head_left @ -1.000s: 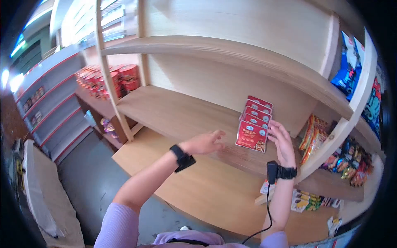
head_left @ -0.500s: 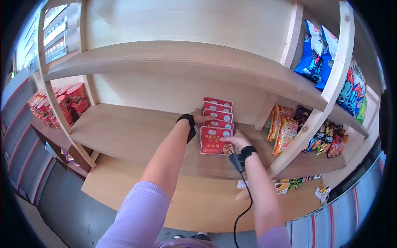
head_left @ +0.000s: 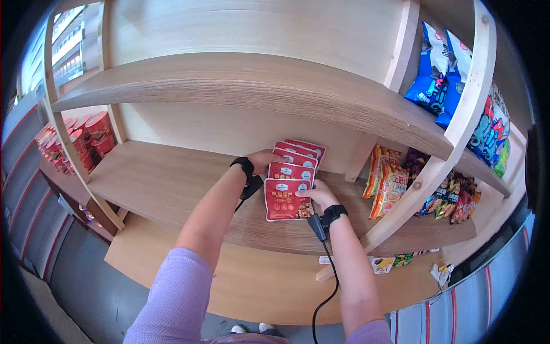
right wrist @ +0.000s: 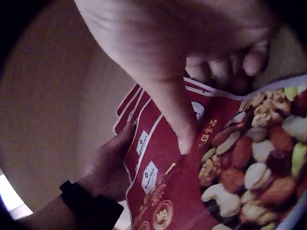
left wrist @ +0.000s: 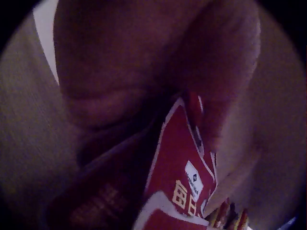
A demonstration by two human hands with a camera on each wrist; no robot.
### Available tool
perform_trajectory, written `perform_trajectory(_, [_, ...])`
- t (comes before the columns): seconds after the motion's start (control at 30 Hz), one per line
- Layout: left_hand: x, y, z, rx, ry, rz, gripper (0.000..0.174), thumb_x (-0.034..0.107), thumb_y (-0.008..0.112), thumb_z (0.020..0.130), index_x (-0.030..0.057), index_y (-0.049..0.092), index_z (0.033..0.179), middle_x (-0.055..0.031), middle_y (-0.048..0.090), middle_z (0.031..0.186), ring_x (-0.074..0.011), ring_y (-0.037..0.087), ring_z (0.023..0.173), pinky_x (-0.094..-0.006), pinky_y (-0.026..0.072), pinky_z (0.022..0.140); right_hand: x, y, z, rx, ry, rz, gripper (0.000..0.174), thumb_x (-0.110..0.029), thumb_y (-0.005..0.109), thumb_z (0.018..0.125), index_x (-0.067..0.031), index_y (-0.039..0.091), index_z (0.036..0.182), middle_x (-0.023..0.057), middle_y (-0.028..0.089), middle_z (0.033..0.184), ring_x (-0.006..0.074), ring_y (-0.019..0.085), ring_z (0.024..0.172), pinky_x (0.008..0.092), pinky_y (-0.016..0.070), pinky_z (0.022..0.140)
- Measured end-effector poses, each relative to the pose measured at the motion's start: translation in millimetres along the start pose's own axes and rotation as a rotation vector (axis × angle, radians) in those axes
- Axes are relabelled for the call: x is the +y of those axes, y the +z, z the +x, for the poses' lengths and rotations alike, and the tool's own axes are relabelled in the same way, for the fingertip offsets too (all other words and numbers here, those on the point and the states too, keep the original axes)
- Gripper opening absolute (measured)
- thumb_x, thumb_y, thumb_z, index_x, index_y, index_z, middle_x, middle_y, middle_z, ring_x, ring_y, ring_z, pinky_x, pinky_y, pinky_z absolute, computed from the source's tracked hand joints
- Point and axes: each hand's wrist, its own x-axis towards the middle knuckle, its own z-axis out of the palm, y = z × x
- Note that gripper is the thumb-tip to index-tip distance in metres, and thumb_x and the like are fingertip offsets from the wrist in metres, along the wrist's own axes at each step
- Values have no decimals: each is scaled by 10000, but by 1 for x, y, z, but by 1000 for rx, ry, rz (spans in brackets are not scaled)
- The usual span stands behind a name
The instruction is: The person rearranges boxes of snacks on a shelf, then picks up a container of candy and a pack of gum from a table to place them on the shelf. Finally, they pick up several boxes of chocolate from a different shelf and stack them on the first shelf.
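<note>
Several red pouches (head_left: 286,200) lie overlapped in a row on the middle shelf, the front one showing a picture of nuts (right wrist: 259,167). My left hand (head_left: 263,160) grips the left side of the rear pouches; in the left wrist view the hand (left wrist: 153,62) is dark above a red pouch (left wrist: 177,158). From the right, my right hand (head_left: 319,195) holds the front pouch. In the right wrist view that hand's thumb (right wrist: 180,120) lies on the pouch's face, its other fingers bent behind the edge.
Red tubs (head_left: 86,140) stand at the left. Orange-yellow snack bags (head_left: 389,189) are at the right behind a slanted post (head_left: 412,186), with blue bags (head_left: 432,80) above. The upper shelf (head_left: 252,77) overhangs the pouches. A black cable (head_left: 321,304) hangs from the right wrist.
Both hands have come onto the pouches from apart, the left one from in front of the shelf. Since half a second ago the row has fanned, its rear pouches angled to the right.
</note>
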Motion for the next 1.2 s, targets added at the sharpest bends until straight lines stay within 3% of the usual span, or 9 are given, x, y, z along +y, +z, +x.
perform_trajectory(0.33, [-20,21,-78,-6,-124,-44,686,-51,739,688,72,432,1289,-82,536,1264,-198,476,1193,-372,377,1025,3,-3,-8,-86,84,69,344,24,726,675,-16,597,992,69,654,947,174,621,857,333,485,815])
perform_trajectory(0.4, [-28,19,-80,-16,-81,-43,686,-81,711,683,61,424,1290,-93,543,1254,-212,502,1169,-377,395,1014,6,-2,-7,-239,84,325,336,16,715,696,-12,595,1009,73,653,967,182,624,874,338,488,825])
perform_trajectory(0.63, [7,80,-181,176,232,-94,700,-74,704,675,73,419,1297,-61,571,1207,-185,525,1134,-350,429,973,-78,20,-58,-324,-104,249,255,-11,654,784,14,579,1027,77,651,976,149,617,890,297,488,825])
perform_trajectory(0.8, [-48,113,-318,405,568,-66,782,16,769,686,79,368,1355,-33,469,1335,-140,406,1222,-343,355,1034,-105,119,-126,-514,-271,148,271,-111,655,841,-19,519,1057,38,607,981,110,563,889,281,464,813])
perform_trajectory(0.9, [-131,155,-426,788,481,-229,788,37,772,698,65,354,1365,-40,463,1335,-153,406,1225,-347,338,1047,-52,201,-149,-725,-360,-326,270,-248,598,900,-45,476,1029,65,582,1017,153,545,937,314,453,828])
perform_trajectory(0.93, [-167,168,-459,851,457,-376,768,33,771,702,57,365,1353,-49,472,1325,-157,427,1210,-354,340,1049,-40,240,-174,-844,-283,-286,231,-190,562,925,-62,447,1080,10,529,999,86,486,919,273,430,828])
perform_trajectory(1.0, [-220,203,-529,1002,435,-552,747,0,768,680,70,394,1323,-50,496,1299,-167,448,1209,-356,352,1042,36,314,-202,-1176,70,61,423,-225,550,935,-39,360,1264,78,518,1212,133,516,1056,325,440,918])
perform_trajectory(1.1, [-268,235,-635,1214,271,-687,728,-30,767,685,60,399,1306,-53,534,1245,-171,480,1172,-358,396,1012,59,415,-268,-1406,434,37,629,-256,564,926,-36,216,1402,87,466,1294,153,486,1141,337,425,967])
perform_trajectory(1.2, [-259,235,-730,1320,189,-591,682,-49,755,683,54,437,1277,-55,560,1222,-165,513,1129,-347,419,982,58,509,-325,-1464,208,221,473,-320,565,913,-19,469,1266,58,566,1148,152,526,1057,308,429,920])
